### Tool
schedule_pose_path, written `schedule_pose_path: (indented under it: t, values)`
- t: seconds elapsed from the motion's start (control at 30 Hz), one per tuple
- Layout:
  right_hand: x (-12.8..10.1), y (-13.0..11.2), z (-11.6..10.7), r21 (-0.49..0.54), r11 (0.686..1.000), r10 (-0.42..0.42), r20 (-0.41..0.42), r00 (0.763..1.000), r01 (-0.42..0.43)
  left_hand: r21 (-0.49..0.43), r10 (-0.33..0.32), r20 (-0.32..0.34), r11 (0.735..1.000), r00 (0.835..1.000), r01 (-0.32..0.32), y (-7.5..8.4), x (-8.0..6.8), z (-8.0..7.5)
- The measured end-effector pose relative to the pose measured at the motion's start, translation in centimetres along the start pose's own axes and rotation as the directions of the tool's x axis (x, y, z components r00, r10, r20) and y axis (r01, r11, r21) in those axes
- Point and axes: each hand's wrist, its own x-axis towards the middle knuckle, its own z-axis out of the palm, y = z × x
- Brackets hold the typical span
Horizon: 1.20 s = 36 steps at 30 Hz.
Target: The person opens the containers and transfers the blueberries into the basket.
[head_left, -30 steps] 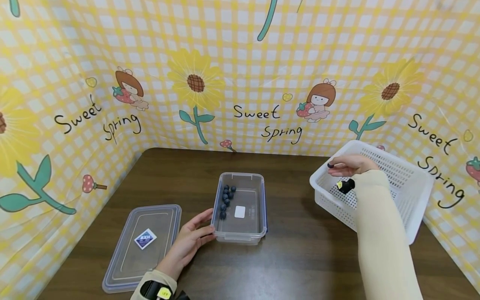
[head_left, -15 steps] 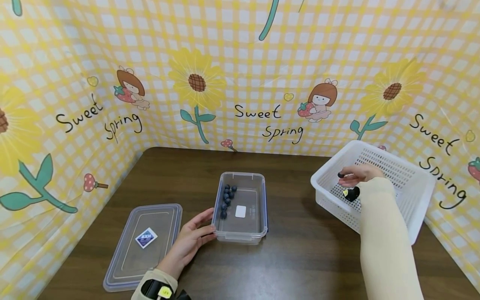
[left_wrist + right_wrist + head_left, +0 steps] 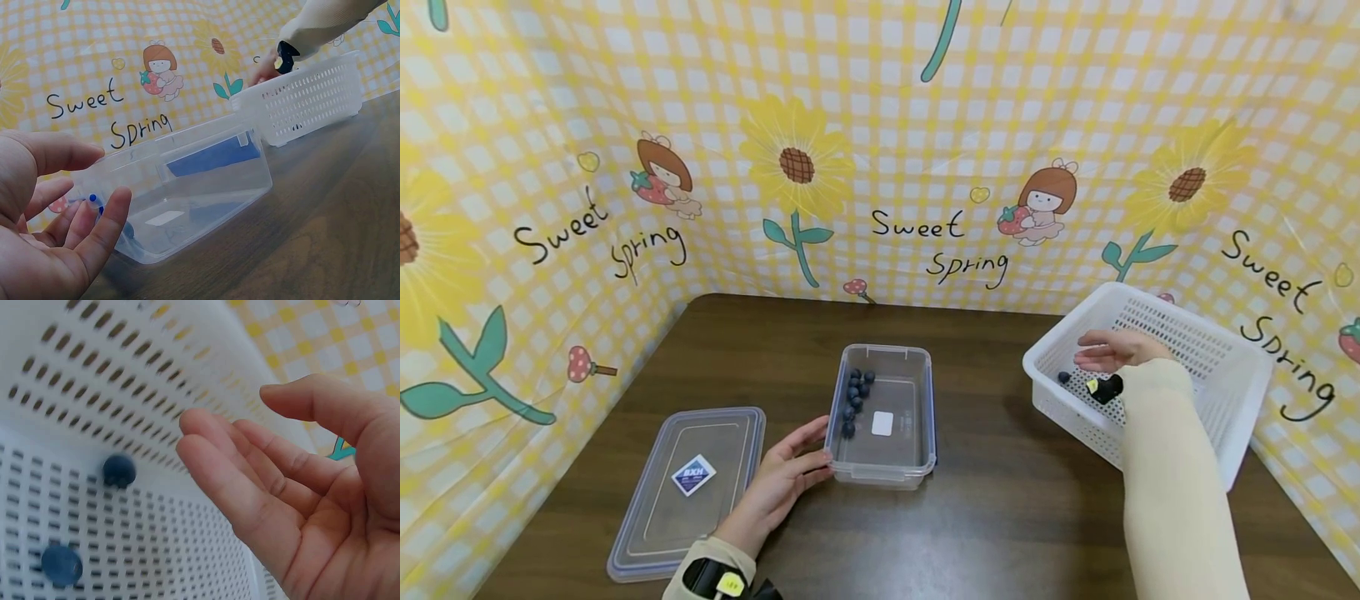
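My left hand (image 3: pixel 778 483) touches the left side of a clear plastic food container (image 3: pixel 917 417) near its front corner. In the left wrist view its thumb meets the rim and the relaxed fingers lie along the outside. Several blueberries (image 3: pixel 852 406) sit along the container's left side. Over the white perforated basket (image 3: pixel 1232 375), my right hand (image 3: pixel 1116 348) has its fingers extended with nothing between them. In the right wrist view, one blueberry (image 3: pixel 119 470) lies near the basket's wall and another blueberry (image 3: pixel 61 564) is on the holed bottom, both apart from the fingertips.
A clear lid (image 3: pixel 688 492) with a blue-and-white label lies left of the container. Everything stands on a dark wooden table (image 3: pixel 985 517). Yellow checked cloth (image 3: pixel 895 150) surrounds the table at the back and sides.
My right hand shifted a little right and lower over the basket, then let go of the blueberry at its fingertips. One now shows inside the basket. The left hand and container stay put.
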Motion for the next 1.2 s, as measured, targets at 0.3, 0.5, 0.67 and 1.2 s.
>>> schedule_pose_path:
  t: [0.3,0.5,0.67,1.2]
  values:
    - [-0.1,-3.0,3.1,0.002,0.992,-0.128,0.106,0.986,0.129,-0.01,0.004,-0.003,1.0,1.0,-0.004,-0.1,0.1,0.0]
    - [0.5,-4.1,6.4,-0.083,0.98,-0.17,0.14,0.975,0.182,-0.012,-0.005,-0.009,1.0,1.0,0.005,-0.2,0.0,0.1]
    - [1.4,-4.5,9.0,-0.125,0.972,-0.168,0.211,0.963,0.197,-0.004,-0.008,-0.005,1.0,1.0,0.008,-0.1,0.0,0.1]
    - [4.7,-1.8,18.0,-0.317,0.916,-0.128,0.352,0.927,0.247,0.004,0.001,-0.012,1.0,1.0,-0.001,-0.1,0.1,0.0]
